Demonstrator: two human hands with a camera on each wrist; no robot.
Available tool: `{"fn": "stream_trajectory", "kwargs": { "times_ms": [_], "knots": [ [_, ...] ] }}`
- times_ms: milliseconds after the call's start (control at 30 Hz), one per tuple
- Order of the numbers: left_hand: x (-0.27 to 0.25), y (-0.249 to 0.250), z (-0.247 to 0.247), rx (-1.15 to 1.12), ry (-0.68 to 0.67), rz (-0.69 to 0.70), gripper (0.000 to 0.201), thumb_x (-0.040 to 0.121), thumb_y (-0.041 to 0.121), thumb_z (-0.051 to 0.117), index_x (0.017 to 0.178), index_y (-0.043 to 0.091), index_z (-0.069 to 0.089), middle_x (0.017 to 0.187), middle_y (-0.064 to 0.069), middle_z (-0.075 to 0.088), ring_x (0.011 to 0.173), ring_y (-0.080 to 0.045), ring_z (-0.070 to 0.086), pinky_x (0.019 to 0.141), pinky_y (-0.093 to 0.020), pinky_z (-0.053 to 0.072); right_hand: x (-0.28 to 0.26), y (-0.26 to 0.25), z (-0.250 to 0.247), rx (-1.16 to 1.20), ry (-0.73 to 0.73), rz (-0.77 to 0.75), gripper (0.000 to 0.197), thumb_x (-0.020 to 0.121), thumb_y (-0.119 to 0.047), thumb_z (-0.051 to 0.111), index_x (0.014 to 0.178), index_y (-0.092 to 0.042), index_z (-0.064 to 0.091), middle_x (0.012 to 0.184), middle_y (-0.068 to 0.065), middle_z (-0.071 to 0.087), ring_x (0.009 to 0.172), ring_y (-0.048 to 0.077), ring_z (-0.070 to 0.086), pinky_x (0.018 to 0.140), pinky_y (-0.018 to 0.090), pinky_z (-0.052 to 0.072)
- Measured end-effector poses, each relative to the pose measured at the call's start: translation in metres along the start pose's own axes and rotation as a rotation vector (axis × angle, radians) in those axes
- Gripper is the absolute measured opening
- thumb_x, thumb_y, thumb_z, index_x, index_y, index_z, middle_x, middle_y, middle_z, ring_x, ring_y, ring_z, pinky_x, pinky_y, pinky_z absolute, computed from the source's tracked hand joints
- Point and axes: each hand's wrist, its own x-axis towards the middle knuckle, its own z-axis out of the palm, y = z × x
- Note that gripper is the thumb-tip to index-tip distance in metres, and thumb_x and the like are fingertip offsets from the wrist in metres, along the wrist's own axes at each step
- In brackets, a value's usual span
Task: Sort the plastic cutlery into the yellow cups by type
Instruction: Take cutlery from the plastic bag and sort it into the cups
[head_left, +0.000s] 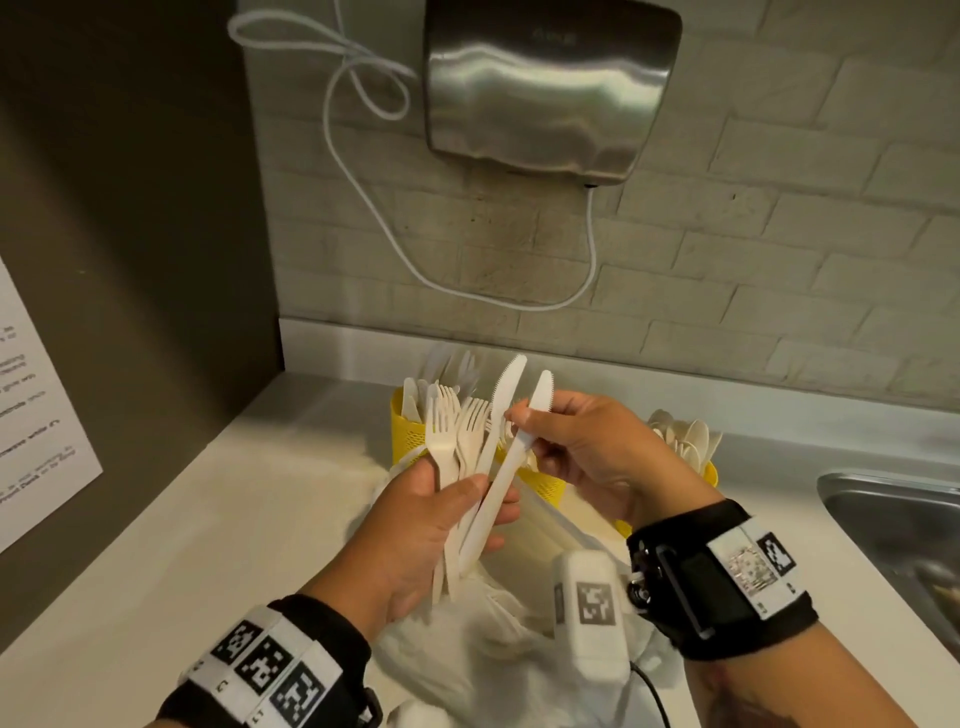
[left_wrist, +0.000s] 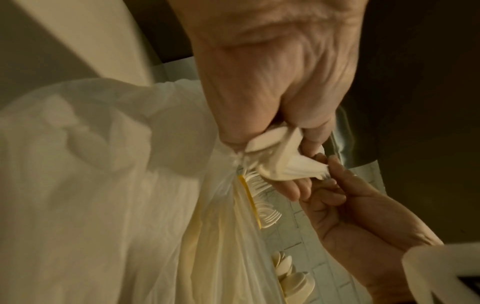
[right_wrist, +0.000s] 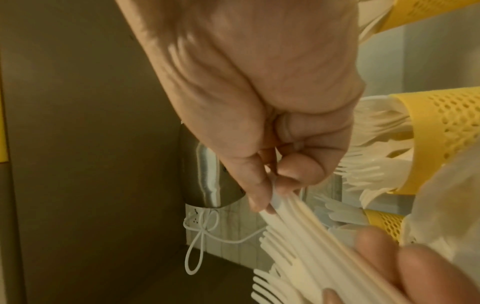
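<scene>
My left hand (head_left: 467, 501) grips a bundle of white plastic forks (head_left: 470, 431) and knives by their handles, above the counter. My right hand (head_left: 522, 415) pinches the blade of one knife (head_left: 506, 467) in that bundle between thumb and fingertips; the right wrist view shows this pinch (right_wrist: 272, 197). A second knife (head_left: 508, 376) stands up beside it. Behind the hands stand yellow mesh cups: a left cup (head_left: 408, 423) with forks and knives in it, a middle cup (head_left: 545, 480) mostly hidden, and a right cup (head_left: 712, 474) full of spoons (head_left: 685, 436).
A crumpled white plastic bag (head_left: 493, 654) lies on the pale counter (head_left: 234, 519) under the hands. A steel sink (head_left: 893, 519) is at the right. A metal hand dryer (head_left: 550, 88) with a looping white cable (head_left: 358, 171) hangs on the brick wall.
</scene>
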Motion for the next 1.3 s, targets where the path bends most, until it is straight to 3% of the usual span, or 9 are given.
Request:
{"fn": "stream_trajectory", "kwargs": {
  "times_ms": [233,333,533,667,867,1000,1067,1167,1300],
  "knots": [
    [-0.007,-0.004,-0.017,-0.006,0.225,0.062,0.020,0.099,0.006,0.052,0.111,0.020,0.062,0.085,-0.012,0.075,0.070,-0.020,0.072,0.062,-0.029,0.059,0.019,-0.031,0.001,-0.118,0.185,-0.210,0.007,0.090,-0.011,0.067,0.087,-0.005,0.069,0.064,0.003,0.060,0.056,0.013,0.051,0.057,0.024,0.046],
    [-0.010,-0.002,-0.030,-0.027,0.344,0.093,0.019,0.100,0.008,0.053,0.105,0.024,0.062,0.086,-0.012,0.075,0.070,-0.017,0.071,0.066,-0.029,0.058,0.032,-0.057,0.003,-0.195,0.332,-0.384,0.016,0.093,-0.017,0.064,0.095,-0.002,0.068,0.073,0.007,0.065,0.065,0.016,0.061,0.070,0.032,0.055],
    [-0.008,0.000,-0.039,-0.062,0.399,0.118,0.019,0.100,0.008,0.052,0.105,0.024,0.061,0.084,-0.010,0.074,0.066,-0.014,0.071,0.060,-0.024,0.058,0.069,-0.056,0.048,-0.750,0.487,-0.638,0.026,0.097,-0.018,0.051,0.121,-0.007,0.055,0.087,0.008,0.065,0.077,0.026,0.064,0.066,0.036,0.051],
    [-0.008,0.002,-0.039,-0.045,0.387,0.129,0.021,0.100,0.008,0.052,0.105,0.027,0.061,0.087,-0.011,0.075,0.070,-0.016,0.071,0.064,-0.028,0.058,0.087,-0.025,0.070,-0.907,0.357,-0.516,0.049,0.100,-0.016,0.043,0.147,-0.022,0.029,0.090,0.002,0.056,0.073,0.020,0.058,0.062,0.027,0.043],
    [-0.010,0.001,-0.040,-0.034,0.364,0.116,0.024,0.100,0.009,0.053,0.107,0.030,0.060,0.091,-0.013,0.076,0.075,-0.019,0.072,0.070,-0.032,0.060,0.110,0.014,0.070,-1.639,0.099,-0.453,0.030,0.096,-0.020,0.042,0.117,-0.016,0.063,0.113,0.009,0.069,0.108,0.032,0.059,0.093,0.035,0.044],
    [-0.010,0.000,-0.037,-0.025,0.329,0.108,0.025,0.099,0.010,0.055,0.111,0.032,0.060,0.092,-0.009,0.077,0.079,-0.019,0.073,0.072,-0.033,0.059,0.098,-0.005,0.067,-1.389,0.059,-0.385,0.043,0.101,-0.031,0.029,0.134,-0.018,0.054,0.134,0.011,0.058,0.120,0.033,0.053,0.102,0.043,0.042],
    [-0.009,0.001,-0.034,-0.019,0.309,0.111,0.025,0.099,0.010,0.055,0.110,0.032,0.060,0.091,-0.008,0.077,0.078,-0.018,0.074,0.071,-0.033,0.058,0.084,-0.017,0.064,-1.044,0.097,-0.437,0.040,0.102,-0.031,0.034,0.126,-0.010,0.058,0.120,0.012,0.065,0.106,0.032,0.059,0.096,0.041,0.046],
    [-0.010,0.004,-0.030,-0.034,0.260,0.115,0.025,0.098,0.008,0.055,0.106,0.032,0.060,0.086,-0.006,0.077,0.073,-0.016,0.072,0.069,-0.032,0.060,0.061,-0.024,0.064,-0.425,-0.014,-0.244,0.027,0.095,-0.036,0.059,0.104,-0.012,0.068,0.082,-0.002,0.064,0.072,0.015,0.057,0.076,0.035,0.049],
    [-0.010,0.006,-0.024,-0.049,0.225,0.118,0.021,0.099,0.011,0.053,0.102,0.031,0.060,0.083,-0.007,0.077,0.072,-0.017,0.072,0.072,-0.034,0.061,0.052,-0.022,0.056,-0.244,-0.104,-0.192,0.010,0.092,-0.007,0.064,0.082,-0.010,0.065,0.068,0.005,0.059,0.060,0.014,0.053,0.066,0.029,0.046]
  ]
}}
